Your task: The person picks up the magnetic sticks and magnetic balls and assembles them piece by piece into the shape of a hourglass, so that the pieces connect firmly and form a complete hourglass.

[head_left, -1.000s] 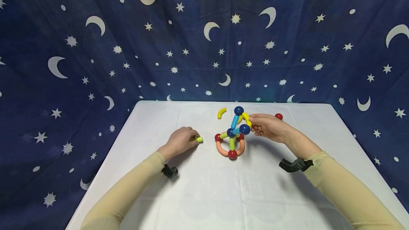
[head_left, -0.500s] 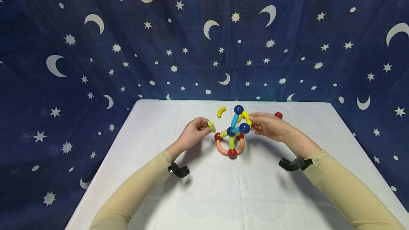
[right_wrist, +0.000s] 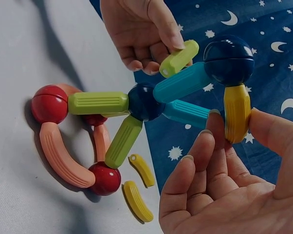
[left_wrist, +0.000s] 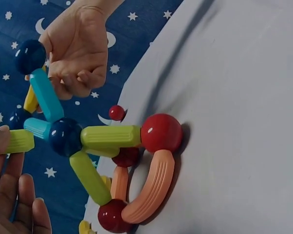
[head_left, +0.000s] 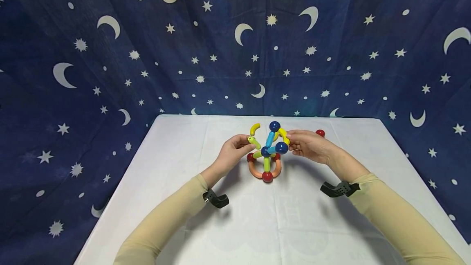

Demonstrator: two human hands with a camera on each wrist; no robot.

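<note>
A magnetic ball-and-rod structure stands on the white table, its base a ring of curved orange rods and red balls. Straight lime rods rise from it to a central dark blue ball. Two light blue rods lead up from there to outer blue balls. My left hand pinches a loose lime-green rod just beside the central ball; a small gap shows in the wrist views. My right hand pinches a curved yellow rod at the structure's upper right.
Two curved yellow rods lie on the table behind the structure. A single red ball sits beyond my right hand. A dark blue curtain with moons and stars hangs behind and along the sides.
My left hand has lifted the lime-green rod off the table and carried it right to the structure's central ball. My right hand stays in place on the curved yellow rod.
</note>
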